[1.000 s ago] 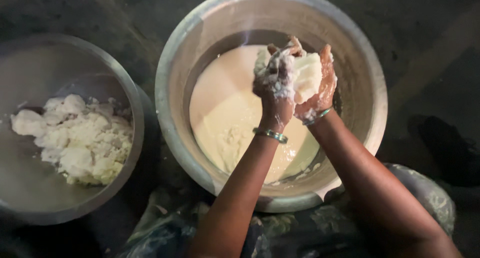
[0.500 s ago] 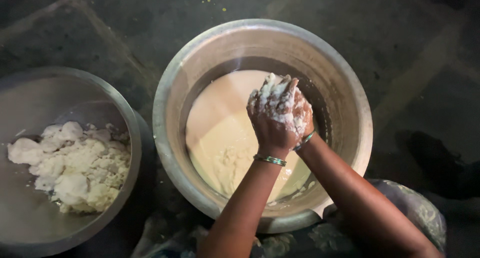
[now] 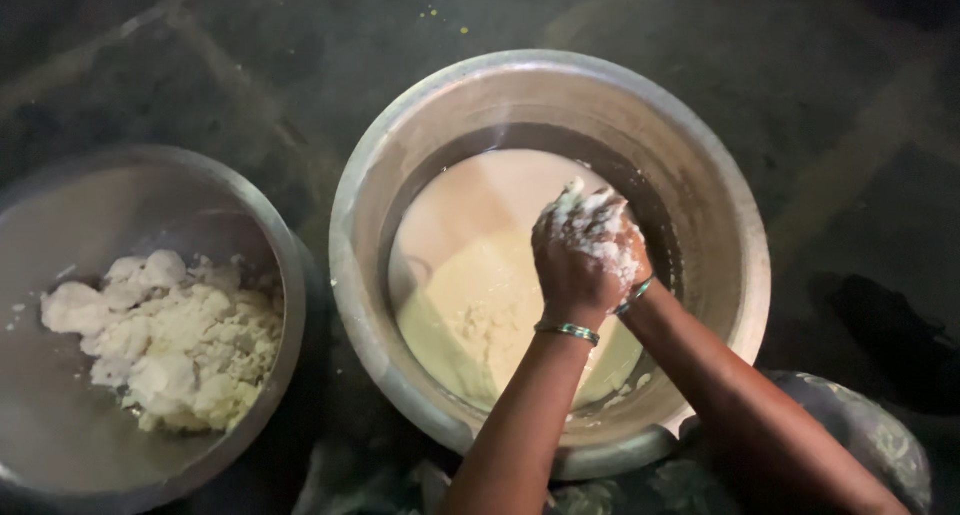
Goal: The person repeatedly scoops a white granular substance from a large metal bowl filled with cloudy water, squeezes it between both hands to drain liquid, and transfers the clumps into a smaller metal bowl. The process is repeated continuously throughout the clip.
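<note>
My left hand (image 3: 582, 247) and my right hand (image 3: 640, 267) are clasped tightly together over a large metal pot (image 3: 700, 155). Both are smeared with white mash and press a lump of it between the palms; the lump itself is almost hidden. My left hand lies on top and covers most of my right. Each wrist wears a thin green bangle. Below the hands the pot holds milky liquid (image 3: 465, 200) with a pale heap of pulp (image 3: 480, 310) in it.
A second metal bowl (image 3: 285, 265) stands to the left with a pile of squeezed white lumps (image 3: 170, 335) in it. Both vessels sit on a dark stone floor (image 3: 250, 65). Patterned cloth (image 3: 880, 445) shows at the lower right by my arm.
My hands were apart around a white lump held higher up; they have closed over it and come down lower over the pot. The view has shifted slightly.
</note>
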`<state>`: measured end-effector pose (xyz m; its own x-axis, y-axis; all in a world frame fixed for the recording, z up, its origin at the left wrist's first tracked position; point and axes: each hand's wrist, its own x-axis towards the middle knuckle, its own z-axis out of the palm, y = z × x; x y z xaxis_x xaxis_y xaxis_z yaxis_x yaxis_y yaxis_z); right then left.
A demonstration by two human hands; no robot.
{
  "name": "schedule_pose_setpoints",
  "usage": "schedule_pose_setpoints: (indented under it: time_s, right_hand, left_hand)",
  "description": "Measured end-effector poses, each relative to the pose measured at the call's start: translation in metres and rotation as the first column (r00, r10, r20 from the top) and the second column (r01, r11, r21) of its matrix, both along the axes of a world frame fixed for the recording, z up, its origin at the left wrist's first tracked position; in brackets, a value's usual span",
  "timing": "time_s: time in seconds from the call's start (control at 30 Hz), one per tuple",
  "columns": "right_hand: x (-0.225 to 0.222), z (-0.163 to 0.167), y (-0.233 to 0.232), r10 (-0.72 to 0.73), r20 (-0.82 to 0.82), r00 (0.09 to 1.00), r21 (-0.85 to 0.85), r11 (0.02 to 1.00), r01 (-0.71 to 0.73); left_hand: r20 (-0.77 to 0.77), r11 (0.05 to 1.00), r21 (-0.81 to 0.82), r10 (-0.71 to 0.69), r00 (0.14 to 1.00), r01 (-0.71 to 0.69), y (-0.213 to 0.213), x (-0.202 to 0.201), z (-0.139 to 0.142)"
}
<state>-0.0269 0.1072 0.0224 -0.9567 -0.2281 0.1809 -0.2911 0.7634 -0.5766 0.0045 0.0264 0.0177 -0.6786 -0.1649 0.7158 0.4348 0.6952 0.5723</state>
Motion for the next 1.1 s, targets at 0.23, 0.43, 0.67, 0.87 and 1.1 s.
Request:
schedule_pose_setpoints:
  time_s: [0.23, 0.43, 0.67, 0.87, 1.1]
  right_hand:
    - [0.003, 0.001, 0.006, -0.004, 0.028, 1.000, 0.015, 1.000, 0.004]
    - [0.003, 0.001, 0.009, -0.004, 0.032, 0.999, 0.024, 1.000, 0.003]
    - [0.000, 0.002, 0.012, -0.005, 0.041, 0.999, 0.032, 0.999, 0.004]
    - [0.000, 0.003, 0.011, -0.007, 0.041, 0.999, 0.030, 1.000, 0.005]
    - [-0.003, 0.005, 0.011, -0.004, 0.041, 0.999, 0.033, 0.999, 0.003]
  left_hand:
    - [0.045, 1.000, 0.007, -0.031, 0.999, 0.030, 0.007, 0.001, 0.003]
    - [0.028, 0.998, 0.031, -0.058, 0.998, 0.057, 0.008, 0.002, 0.007]
    - [0.032, 0.993, 0.096, -0.072, 0.997, 0.069, 0.008, 0.001, 0.009]
    - [0.005, 0.995, 0.093, -0.040, 0.999, 0.039, 0.007, 0.002, 0.010]
    - [0.028, 0.993, 0.108, -0.052, 0.998, 0.049, 0.011, 0.001, 0.003]
